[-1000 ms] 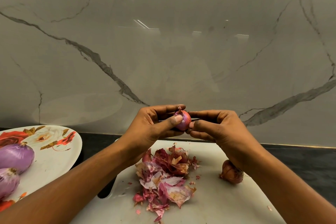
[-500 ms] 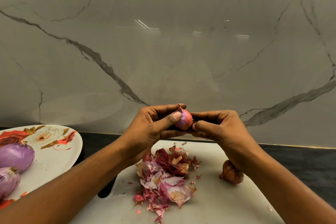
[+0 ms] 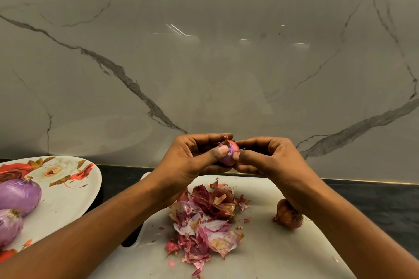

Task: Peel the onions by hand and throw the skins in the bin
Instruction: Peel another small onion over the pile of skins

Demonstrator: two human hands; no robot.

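The left hand [image 3: 192,163] and the right hand [image 3: 274,161] together hold a small round pink-purple onion [image 3: 229,156] in the air, above the far edge of a white cutting board [image 3: 283,253]. The fingers [image 3: 204,137] of both hands are curled around the onion, and the two thumbs press on its near side. A torn piece of dry skin stands up at its top. On the board below lies a heap of loose red and purple onion skins [image 3: 204,219]. To the right of it, partly behind the right wrist, is one small brown unpeeled onion [image 3: 286,216]. At the left, a white plate with red flowers [image 3: 65,201] carries two bigger peeled purple onions [image 3: 19,196]. Board and plate rest on a dark worktop [image 3: 374,201].
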